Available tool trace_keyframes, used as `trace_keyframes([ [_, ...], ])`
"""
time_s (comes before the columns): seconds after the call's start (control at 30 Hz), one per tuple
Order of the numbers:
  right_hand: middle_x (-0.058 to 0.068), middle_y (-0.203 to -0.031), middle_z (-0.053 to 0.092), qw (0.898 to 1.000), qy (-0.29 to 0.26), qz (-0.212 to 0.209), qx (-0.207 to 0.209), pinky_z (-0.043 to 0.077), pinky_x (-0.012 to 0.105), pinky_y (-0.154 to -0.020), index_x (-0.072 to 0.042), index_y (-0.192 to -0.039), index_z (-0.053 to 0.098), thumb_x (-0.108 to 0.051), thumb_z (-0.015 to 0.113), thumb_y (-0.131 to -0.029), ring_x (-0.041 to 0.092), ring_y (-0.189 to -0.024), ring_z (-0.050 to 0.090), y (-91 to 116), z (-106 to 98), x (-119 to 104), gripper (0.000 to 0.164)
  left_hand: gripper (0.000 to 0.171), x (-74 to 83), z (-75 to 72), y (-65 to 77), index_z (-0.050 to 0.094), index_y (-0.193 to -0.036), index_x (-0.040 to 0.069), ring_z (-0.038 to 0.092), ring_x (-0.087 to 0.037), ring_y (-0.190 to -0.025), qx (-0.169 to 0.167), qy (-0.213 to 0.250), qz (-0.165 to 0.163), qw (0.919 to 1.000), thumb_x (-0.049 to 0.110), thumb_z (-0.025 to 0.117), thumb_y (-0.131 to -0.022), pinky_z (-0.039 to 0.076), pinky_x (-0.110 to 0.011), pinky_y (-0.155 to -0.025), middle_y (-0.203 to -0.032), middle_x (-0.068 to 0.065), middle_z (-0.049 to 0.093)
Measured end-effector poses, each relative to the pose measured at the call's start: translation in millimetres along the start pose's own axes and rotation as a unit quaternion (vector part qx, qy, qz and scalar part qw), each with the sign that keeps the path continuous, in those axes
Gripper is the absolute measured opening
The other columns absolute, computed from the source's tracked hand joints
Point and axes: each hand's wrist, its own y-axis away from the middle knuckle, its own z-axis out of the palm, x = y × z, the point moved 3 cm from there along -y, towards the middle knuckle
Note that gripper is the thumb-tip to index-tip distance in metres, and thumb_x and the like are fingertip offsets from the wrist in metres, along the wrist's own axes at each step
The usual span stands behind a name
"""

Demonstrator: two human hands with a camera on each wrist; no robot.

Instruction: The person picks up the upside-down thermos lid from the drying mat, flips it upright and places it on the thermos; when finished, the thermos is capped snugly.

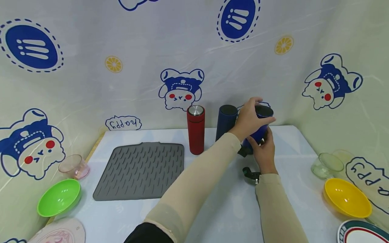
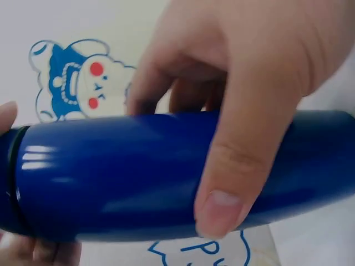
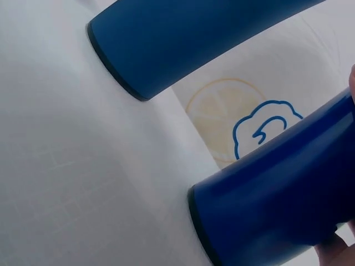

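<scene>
A glossy blue thermos flask (image 1: 259, 134) stands at the back right of the table, between both hands. My left hand (image 1: 250, 116) reaches over its top, thumb and fingers around the lid (image 2: 8, 177) above the dark seam. Lower down, my right hand (image 1: 265, 152) grips the body, its thumb across the near side, as the left wrist view shows large. In the right wrist view the flask's dark-rimmed base is close to the table. Just left stands a matte dark blue thermos flask (image 1: 225, 123), and further left a red thermos flask (image 1: 196, 133) with a steel top.
A grey ridged mat (image 1: 143, 172) lies at left centre. Along the left edge are a pink glass (image 1: 74, 167), a green bowl (image 1: 59, 199) and a pale pink board (image 1: 60, 233). A green glass (image 1: 326, 165), a yellow bowl (image 1: 346, 199) and a rimmed plate (image 1: 364, 233) line the right.
</scene>
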Motion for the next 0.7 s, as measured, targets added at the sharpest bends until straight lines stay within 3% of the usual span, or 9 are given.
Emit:
trace_keyframes([
  [0.07,-0.003,-0.145,0.033,1.000,-0.003,-0.001,0.000,0.029,0.043,-0.105,-0.035,-0.147,0.020,-0.039,0.066,-0.086,0.017,-0.129,0.035,1.6,-0.3,-3.0,0.077,0.076,0.0,-0.4,-0.6,0.036,-0.139,0.023,0.050,-0.003,-0.104,-0.018,0.012,0.007,0.9997,0.031,0.078,-0.077,0.045,-0.015,-0.078,-0.131,0.007,0.048],
  [0.13,-0.004,-0.144,0.035,1.000,-0.003,-0.005,0.004,0.030,0.043,-0.104,-0.036,-0.146,0.021,-0.038,0.067,-0.086,0.016,-0.128,0.036,2.2,-1.7,-5.3,0.076,0.078,0.5,0.0,-1.7,0.034,-0.141,0.025,0.046,-0.002,-0.107,-0.026,0.001,0.004,0.9997,0.035,0.077,-0.077,0.044,-0.016,-0.081,-0.133,0.008,0.043],
  [0.3,0.000,-0.143,0.037,1.000,-0.016,-0.008,0.002,0.030,0.043,-0.104,-0.030,-0.147,0.022,-0.034,0.069,-0.085,0.017,-0.128,0.037,5.4,-1.7,-18.5,0.077,0.083,-0.9,-3.3,-1.1,0.040,-0.137,0.025,0.043,0.000,-0.105,0.017,-0.011,-0.015,0.9997,0.051,0.079,-0.068,0.044,-0.017,-0.081,-0.124,0.008,0.045],
  [0.37,0.002,-0.144,0.036,1.000,-0.023,-0.011,0.002,0.030,0.045,-0.103,-0.028,-0.147,0.023,-0.031,0.070,-0.085,0.019,-0.128,0.037,5.9,-0.5,-21.6,0.078,0.079,-2.6,-5.6,-0.6,0.042,-0.135,0.025,0.048,0.000,-0.102,0.020,0.011,-0.010,0.9997,0.046,0.080,-0.069,0.045,-0.016,-0.079,-0.121,0.008,0.050],
  [0.47,-0.001,-0.144,0.036,1.000,-0.014,-0.018,0.009,0.031,0.044,-0.103,-0.032,-0.147,0.023,-0.033,0.070,-0.084,0.016,-0.128,0.037,2.6,0.1,-13.7,0.078,0.075,-3.7,-6.2,-0.5,0.039,-0.139,0.028,0.050,-0.001,-0.104,-0.006,0.032,0.000,0.9995,0.035,0.079,-0.075,0.044,-0.018,-0.082,-0.127,0.010,0.050],
  [0.53,-0.003,-0.144,0.036,1.000,-0.006,-0.022,0.015,0.031,0.043,-0.103,-0.034,-0.146,0.023,-0.035,0.069,-0.084,0.015,-0.128,0.037,0.7,-0.2,-6.9,0.077,0.077,-5.0,-4.3,-0.5,0.035,-0.141,0.031,0.047,-0.001,-0.108,-0.018,0.022,-0.003,0.9996,0.039,0.077,-0.076,0.043,-0.020,-0.084,-0.131,0.010,0.046],
  [0.7,-0.006,-0.144,0.035,1.000,-0.003,-0.014,0.009,0.030,0.043,-0.104,-0.037,-0.146,0.022,-0.040,0.068,-0.085,0.013,-0.128,0.036,0.9,1.5,0.6,0.077,0.084,-6.3,-2.2,0.6,0.039,-0.139,0.028,0.041,0.000,-0.106,0.013,-0.012,-0.020,0.9996,0.055,0.076,-0.069,0.043,-0.019,-0.082,-0.125,0.009,0.043],
])
